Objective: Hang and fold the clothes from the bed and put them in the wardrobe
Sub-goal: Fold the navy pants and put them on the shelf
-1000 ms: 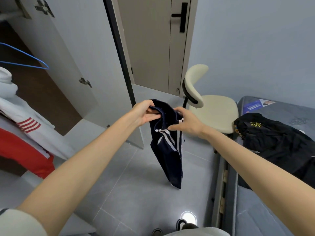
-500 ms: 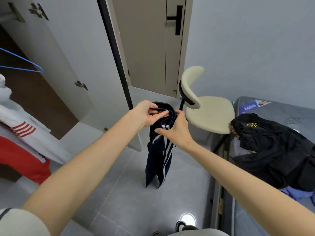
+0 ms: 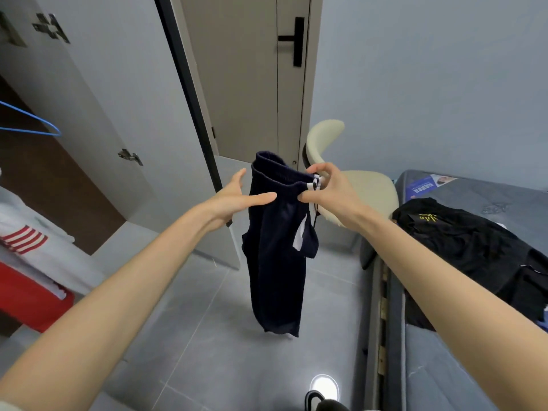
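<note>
Left hand [image 3: 234,200] released navy shorts [image 3: 277,247] (right hand [image 3: 327,192] grips).

We held both bare arms out straight in front of us. Our left hand [image 3: 234,200] was spread wide, with the fingers [image 3: 239,177] up and apart and the thumb poking to the right. It gripped nothing, as far as we could tell. Our right hand [image 3: 329,192] was pinched tight on the top band of the dark shorts [image 3: 277,250], with its wrist bent a little.
</note>
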`<state>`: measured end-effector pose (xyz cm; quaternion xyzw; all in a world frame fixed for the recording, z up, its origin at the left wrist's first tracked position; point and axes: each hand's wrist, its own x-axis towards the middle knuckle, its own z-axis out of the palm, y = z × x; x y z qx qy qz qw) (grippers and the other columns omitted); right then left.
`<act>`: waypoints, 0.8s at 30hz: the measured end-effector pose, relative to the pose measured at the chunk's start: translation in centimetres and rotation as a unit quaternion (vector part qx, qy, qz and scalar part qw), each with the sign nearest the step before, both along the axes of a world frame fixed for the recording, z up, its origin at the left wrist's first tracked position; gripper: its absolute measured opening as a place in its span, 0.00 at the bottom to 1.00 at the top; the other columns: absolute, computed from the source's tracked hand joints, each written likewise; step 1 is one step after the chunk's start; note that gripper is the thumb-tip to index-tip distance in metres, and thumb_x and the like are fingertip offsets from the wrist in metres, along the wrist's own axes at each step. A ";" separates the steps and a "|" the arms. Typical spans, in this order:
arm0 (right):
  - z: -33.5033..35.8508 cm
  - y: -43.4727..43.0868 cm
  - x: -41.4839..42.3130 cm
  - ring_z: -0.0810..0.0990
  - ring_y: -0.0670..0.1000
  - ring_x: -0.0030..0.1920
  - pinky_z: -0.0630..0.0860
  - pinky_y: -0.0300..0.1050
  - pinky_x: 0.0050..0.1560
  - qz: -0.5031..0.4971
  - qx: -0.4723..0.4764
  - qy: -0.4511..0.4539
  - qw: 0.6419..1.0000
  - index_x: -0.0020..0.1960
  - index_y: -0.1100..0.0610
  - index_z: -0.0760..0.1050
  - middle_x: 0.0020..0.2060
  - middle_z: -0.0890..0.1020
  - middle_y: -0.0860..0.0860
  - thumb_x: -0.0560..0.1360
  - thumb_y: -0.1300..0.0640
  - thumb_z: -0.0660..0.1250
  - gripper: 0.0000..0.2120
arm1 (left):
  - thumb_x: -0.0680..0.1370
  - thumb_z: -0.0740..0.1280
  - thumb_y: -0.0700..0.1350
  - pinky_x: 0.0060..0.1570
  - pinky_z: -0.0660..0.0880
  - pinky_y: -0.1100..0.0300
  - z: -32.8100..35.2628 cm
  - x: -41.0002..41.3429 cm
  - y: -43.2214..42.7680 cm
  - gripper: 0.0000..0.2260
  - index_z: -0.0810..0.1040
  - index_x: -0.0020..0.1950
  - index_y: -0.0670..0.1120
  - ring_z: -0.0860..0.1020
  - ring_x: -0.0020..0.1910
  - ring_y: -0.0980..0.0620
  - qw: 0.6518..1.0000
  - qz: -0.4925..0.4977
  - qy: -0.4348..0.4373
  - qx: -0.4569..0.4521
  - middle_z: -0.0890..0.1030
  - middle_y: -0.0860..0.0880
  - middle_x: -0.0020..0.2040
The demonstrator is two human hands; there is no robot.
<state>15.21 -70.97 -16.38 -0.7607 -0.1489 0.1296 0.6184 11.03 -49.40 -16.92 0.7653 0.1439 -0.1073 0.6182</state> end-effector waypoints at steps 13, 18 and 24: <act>-3.0 -7.5 1.4 0.74 0.48 0.45 0.67 0.32 0.40 -0.032 -0.232 -0.154 0.960 0.59 0.56 0.66 0.47 0.76 0.51 0.78 0.60 0.64 0.11 | 0.80 0.64 0.40 0.48 0.72 0.74 -3.8 2.1 -6.4 0.10 0.75 0.61 0.47 0.78 0.51 0.61 0.968 -0.138 -0.189 0.092 0.79 0.54 0.54; -2.6 -12.3 3.3 0.69 0.46 0.49 0.61 0.38 0.42 -0.065 -0.296 -0.199 0.932 0.63 0.60 0.66 0.53 0.71 0.46 0.80 0.58 0.60 0.13 | 0.79 0.65 0.40 0.60 0.72 0.56 -3.7 6.4 -10.6 0.13 0.75 0.64 0.43 0.77 0.59 0.51 0.944 -0.187 -0.221 0.160 0.80 0.48 0.58; -1.2 -17.1 8.2 0.72 0.51 0.49 0.72 0.49 0.48 -0.083 -0.319 -0.200 0.923 0.63 0.59 0.69 0.52 0.75 0.51 0.80 0.58 0.61 0.13 | 0.80 0.63 0.43 0.52 0.66 0.55 -3.4 12.6 -14.3 0.04 0.75 0.52 0.51 0.67 0.52 0.48 0.908 -0.207 -0.253 0.263 0.77 0.54 0.45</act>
